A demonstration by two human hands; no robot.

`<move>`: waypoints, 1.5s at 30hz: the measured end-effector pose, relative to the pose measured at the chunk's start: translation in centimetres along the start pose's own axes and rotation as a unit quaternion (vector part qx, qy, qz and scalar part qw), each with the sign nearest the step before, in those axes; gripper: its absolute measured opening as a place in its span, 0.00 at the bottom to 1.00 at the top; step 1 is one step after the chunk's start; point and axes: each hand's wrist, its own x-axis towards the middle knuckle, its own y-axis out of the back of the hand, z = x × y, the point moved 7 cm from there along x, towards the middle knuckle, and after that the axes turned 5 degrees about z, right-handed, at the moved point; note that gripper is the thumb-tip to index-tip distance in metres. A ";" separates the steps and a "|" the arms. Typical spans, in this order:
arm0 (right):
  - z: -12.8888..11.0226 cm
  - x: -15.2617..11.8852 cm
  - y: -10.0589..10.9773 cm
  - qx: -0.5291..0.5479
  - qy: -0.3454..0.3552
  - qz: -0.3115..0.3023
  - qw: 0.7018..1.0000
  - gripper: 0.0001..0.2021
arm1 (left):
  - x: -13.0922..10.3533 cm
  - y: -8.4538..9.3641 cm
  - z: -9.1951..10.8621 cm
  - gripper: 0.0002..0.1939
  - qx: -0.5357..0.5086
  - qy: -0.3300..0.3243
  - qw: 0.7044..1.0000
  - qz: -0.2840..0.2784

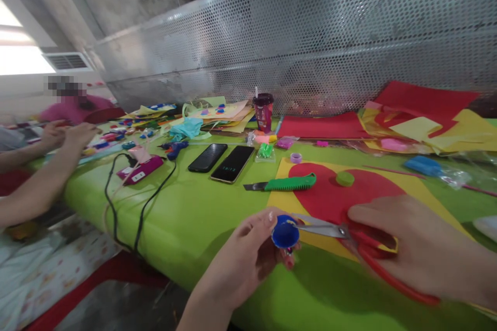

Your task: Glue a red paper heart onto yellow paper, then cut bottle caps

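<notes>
My left hand [248, 253] is closed around a small blue bottle cap [285, 232], its hollow side turned up towards me. A pair of scissors [373, 256] with red handles is gripped in my right hand [423, 243]. Its blades are parted, and one tip reaches into the cap at the rim. Behind my hands a red paper heart shape [318, 196] lies on a yellow sheet [281, 196]. A green bottle cap [345, 179] rests on the red paper. Left of it lies a green box cutter [291, 182] with its blade out.
Two phones [233, 164] lie beyond my left hand on the green tablecloth [186, 217]. Farther back are a drink cup [264, 113], red paper [324, 126] and a glue gun [175, 149]. Cords hang from a purple power strip [140, 169]. Another person's arms [42, 181] are at left.
</notes>
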 end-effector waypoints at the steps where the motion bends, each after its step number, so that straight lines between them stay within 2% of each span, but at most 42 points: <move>1: -0.2 0.0 -0.1 -0.001 0.013 -0.007 1.000 0.06 | 0.0 -0.1 0.0 0.19 0.001 -0.003 1.000 -0.007; 3: -0.7 0.0 -0.2 -0.001 0.041 -0.020 0.999 0.06 | 0.1 -0.2 0.0 0.19 0.003 -0.005 1.000 -0.016; 9: -0.9 0.0 0.1 -0.013 0.054 0.002 0.998 0.08 | 0.2 -0.3 0.1 0.18 0.008 -0.002 1.000 -0.025; 16: -0.9 -0.1 0.8 -0.064 0.072 0.065 0.993 0.11 | 0.0 -0.3 0.0 0.18 0.027 0.015 1.000 0.002; 19: -1.1 0.1 0.9 -0.082 0.083 0.065 0.991 0.11 | 0.2 -0.2 -0.2 0.17 0.021 0.022 1.000 -0.008; 25: -1.9 0.0 1.9 -0.136 0.105 0.123 0.978 0.12 | 0.4 -0.3 -0.3 0.17 0.008 0.018 1.000 -0.018; 32: -2.3 0.5 2.7 -0.122 0.116 0.100 0.980 0.12 | 0.1 -0.4 0.3 0.19 0.028 -0.009 1.000 -0.008; 38: -2.1 0.5 2.5 -0.101 0.098 0.080 0.987 0.11 | 0.0 -0.1 0.3 0.17 0.032 -0.007 0.999 -0.018; 45: -2.1 0.8 2.9 -0.081 0.118 0.077 0.987 0.10 | 0.0 -0.2 0.4 0.20 0.040 0.001 0.999 0.002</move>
